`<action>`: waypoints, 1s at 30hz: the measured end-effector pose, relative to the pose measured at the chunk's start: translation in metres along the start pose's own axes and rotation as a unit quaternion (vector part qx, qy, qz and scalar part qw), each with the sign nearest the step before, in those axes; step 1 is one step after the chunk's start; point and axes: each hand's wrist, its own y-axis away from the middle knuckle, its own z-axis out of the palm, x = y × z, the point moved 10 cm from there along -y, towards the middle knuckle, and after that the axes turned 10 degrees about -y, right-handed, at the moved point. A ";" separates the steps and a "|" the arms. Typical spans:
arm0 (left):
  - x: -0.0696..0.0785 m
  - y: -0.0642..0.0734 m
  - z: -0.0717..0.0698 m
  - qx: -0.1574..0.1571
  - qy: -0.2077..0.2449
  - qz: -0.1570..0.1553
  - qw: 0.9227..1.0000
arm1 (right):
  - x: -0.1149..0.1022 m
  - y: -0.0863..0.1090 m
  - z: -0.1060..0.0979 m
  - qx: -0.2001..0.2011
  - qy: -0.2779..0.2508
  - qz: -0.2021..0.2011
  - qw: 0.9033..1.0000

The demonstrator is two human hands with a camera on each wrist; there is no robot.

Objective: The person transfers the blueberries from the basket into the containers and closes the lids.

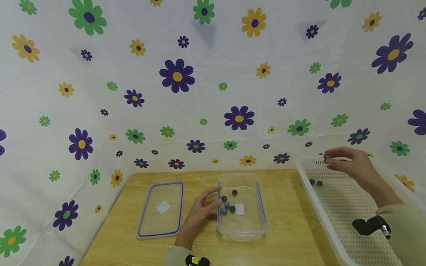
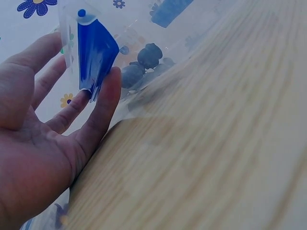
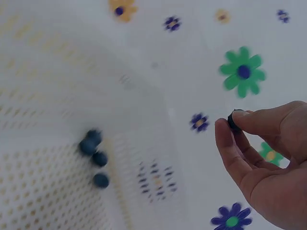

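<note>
My right hand [image 1: 354,166] pinches a blueberry [image 1: 327,157] between thumb and fingertips above the far end of the white perforated basket [image 1: 319,218]. In the right wrist view, the held blueberry [image 3: 235,120] looks dark and is partly covered by the thumb. Several more blueberries [image 3: 100,159] lie inside the basket. A clear plastic container [image 1: 247,228] stands on the table with several blueberries [image 1: 232,208] in it, mostly toward its left side. My left hand [image 1: 199,210] touches that left side with spread fingertips, near a blue clasp [image 2: 96,57].
A clear lid [image 1: 159,233] with a blue seal lies on the wooden table [image 1: 286,229] to the left of the container. White flower-patterned cloth [image 1: 213,99] hangs behind the table and along its left. The basket's raised wall runs along the right side.
</note>
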 end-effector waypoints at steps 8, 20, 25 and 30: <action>-0.002 0.001 0.003 -0.009 0.005 0.001 1.000 | -0.043 0.016 0.006 0.032 -0.044 -0.035 0.998; 0.000 0.002 0.001 -0.008 0.004 -0.002 1.000 | -0.102 0.050 0.060 0.041 -0.208 -0.093 0.973; 0.001 0.002 0.000 -0.003 0.010 0.004 1.000 | -0.110 0.060 0.088 0.046 -0.287 -0.113 0.950; -0.001 0.001 0.000 -0.005 0.012 0.000 1.000 | -0.112 0.063 0.113 0.041 -0.322 -0.122 0.938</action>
